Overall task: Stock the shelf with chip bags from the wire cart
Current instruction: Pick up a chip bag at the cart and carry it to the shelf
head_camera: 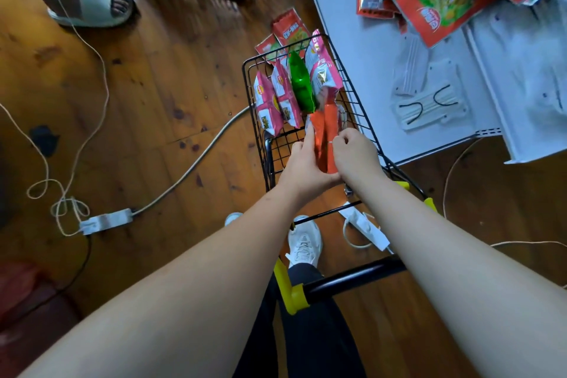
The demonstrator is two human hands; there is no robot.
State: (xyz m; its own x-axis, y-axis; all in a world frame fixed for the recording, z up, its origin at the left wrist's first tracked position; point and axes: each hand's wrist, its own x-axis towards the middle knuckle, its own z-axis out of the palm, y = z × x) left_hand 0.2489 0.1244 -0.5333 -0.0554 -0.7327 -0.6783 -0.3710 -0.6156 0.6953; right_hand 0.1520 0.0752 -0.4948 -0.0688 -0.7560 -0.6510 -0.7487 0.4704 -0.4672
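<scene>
We see an orange chip bag (325, 135) standing in the black wire cart (356, 95), pinched between both hands: our left hand (302, 163) wraps its side, our right hand (356, 152) curls closed on its edge. At 12 o'clock stand pink bags (270, 101) and a green bag (300, 83). At 2 o'clock, the white shelf (368, 49) carries red bags (435, 0).

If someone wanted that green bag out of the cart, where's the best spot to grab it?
Probably its top edge, from above. The green bag stands on edge in the wire cart, squeezed between pink bags, so its flat sides are blocked and only the upper seam is free to pinch.
</scene>
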